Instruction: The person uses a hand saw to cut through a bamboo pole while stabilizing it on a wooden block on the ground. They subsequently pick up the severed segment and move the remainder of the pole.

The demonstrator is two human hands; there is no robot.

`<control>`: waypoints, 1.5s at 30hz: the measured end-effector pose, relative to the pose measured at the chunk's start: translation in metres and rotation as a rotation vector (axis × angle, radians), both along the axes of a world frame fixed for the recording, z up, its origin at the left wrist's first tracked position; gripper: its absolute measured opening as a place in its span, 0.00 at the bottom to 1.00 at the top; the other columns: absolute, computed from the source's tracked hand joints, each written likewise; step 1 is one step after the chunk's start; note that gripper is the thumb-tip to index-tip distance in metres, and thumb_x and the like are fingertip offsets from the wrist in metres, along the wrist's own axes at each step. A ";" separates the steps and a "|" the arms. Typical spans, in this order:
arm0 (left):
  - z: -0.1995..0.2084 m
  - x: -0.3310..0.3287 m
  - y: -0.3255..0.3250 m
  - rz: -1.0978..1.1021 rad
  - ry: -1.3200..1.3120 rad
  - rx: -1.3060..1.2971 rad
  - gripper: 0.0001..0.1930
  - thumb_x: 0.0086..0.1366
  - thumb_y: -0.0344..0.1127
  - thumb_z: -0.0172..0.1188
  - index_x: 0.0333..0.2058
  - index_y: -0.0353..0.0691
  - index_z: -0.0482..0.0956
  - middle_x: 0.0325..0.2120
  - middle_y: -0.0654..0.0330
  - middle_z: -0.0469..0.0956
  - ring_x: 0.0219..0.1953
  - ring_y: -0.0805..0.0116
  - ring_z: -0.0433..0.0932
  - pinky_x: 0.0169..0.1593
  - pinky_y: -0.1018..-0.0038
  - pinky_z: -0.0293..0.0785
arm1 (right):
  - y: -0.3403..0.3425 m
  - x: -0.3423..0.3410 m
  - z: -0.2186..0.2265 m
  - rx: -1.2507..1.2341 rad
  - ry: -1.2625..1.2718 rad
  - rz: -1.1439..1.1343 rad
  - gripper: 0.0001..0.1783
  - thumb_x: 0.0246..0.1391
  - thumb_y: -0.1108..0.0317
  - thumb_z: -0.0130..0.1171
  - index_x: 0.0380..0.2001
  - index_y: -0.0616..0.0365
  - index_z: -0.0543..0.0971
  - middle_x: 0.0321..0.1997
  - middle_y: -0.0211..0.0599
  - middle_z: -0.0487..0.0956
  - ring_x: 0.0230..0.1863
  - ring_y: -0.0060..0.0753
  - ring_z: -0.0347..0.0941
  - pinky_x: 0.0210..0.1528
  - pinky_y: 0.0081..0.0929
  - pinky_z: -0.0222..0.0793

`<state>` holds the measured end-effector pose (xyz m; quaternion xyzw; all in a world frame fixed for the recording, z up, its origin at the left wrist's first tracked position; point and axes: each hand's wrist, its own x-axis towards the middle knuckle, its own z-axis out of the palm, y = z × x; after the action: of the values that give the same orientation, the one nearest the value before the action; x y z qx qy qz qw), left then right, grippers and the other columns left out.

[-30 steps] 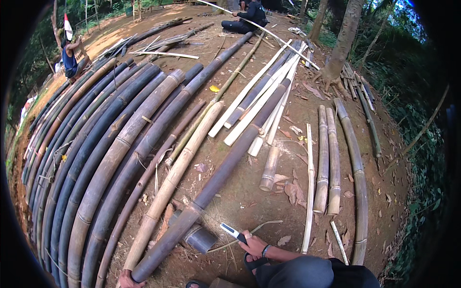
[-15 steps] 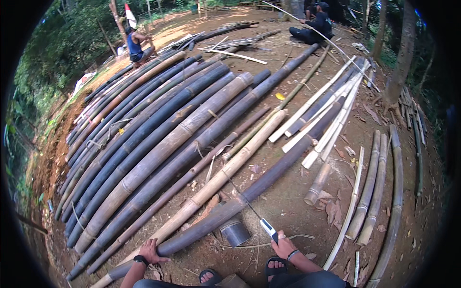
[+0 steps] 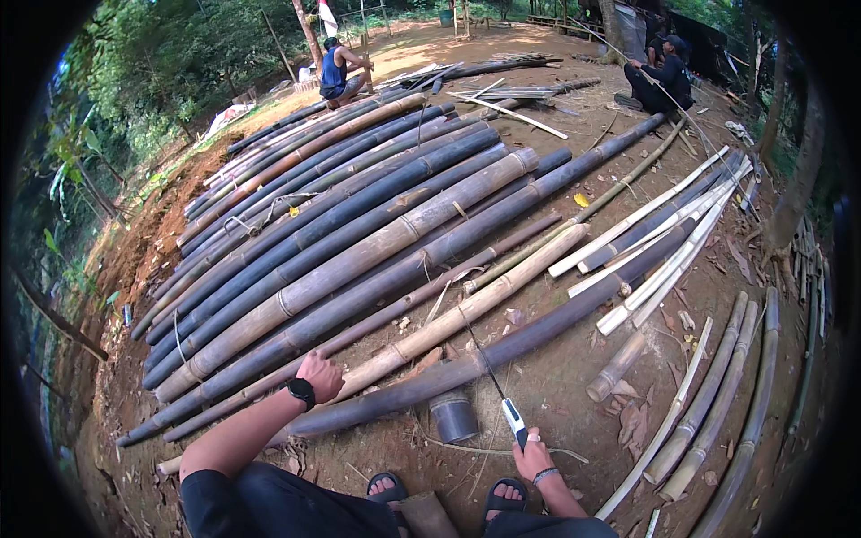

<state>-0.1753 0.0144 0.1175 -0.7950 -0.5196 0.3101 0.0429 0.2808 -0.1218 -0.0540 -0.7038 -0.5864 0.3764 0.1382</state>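
Note:
My right hand is wrapped round the white and black handle of a hand saw. Its thin blade slants up and left across a dark bamboo pole, and its tip reaches toward a pale bamboo pole. Fingers curled, my left hand appears in front of the pale pole's lower part, beside the dark one. The undersides of its fingers are hidden, so I cannot tell whether it grips anything. A short dark bamboo stub is under the dark pole.
A large stack of bamboo poles fills the left. Split bamboo strips and shorter poles lie to the right. One person squats beyond the stack; another person sits far right with a long strip. Trees border the ground.
My left hand has come off the dark pole, moved up and curled its fingers. My right hand keeps the saw, its blade still across the pole. The whole view has shifted.

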 end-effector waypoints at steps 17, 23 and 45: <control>-0.156 0.186 0.044 0.499 -0.585 0.038 0.41 0.48 0.61 0.71 0.51 0.33 0.70 0.56 0.45 0.71 0.60 0.51 0.71 0.61 0.56 0.68 | 0.001 -0.011 0.042 0.082 -0.158 0.191 0.35 0.61 0.62 0.52 0.66 0.57 0.50 0.33 0.63 0.80 0.34 0.71 0.77 0.37 0.62 0.72; -0.148 0.205 0.040 0.403 -0.627 0.192 0.37 0.47 0.56 0.72 0.49 0.34 0.74 0.50 0.50 0.73 0.57 0.53 0.70 0.61 0.60 0.67 | -0.032 0.015 0.054 0.026 -0.217 0.230 0.34 0.62 0.64 0.52 0.64 0.67 0.50 0.32 0.67 0.79 0.33 0.71 0.77 0.37 0.61 0.72; -0.157 0.214 0.031 0.382 -0.671 0.287 0.32 0.45 0.50 0.74 0.44 0.36 0.74 0.44 0.54 0.72 0.52 0.56 0.71 0.56 0.64 0.69 | 0.011 0.006 0.079 -0.028 -0.229 0.289 0.32 0.59 0.67 0.52 0.60 0.71 0.53 0.29 0.69 0.78 0.32 0.71 0.77 0.35 0.60 0.72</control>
<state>0.0391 0.0459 -0.0395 -0.7272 -0.6810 -0.0394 -0.0770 0.2870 -0.1108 0.0249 -0.6525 -0.6879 0.3178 0.0051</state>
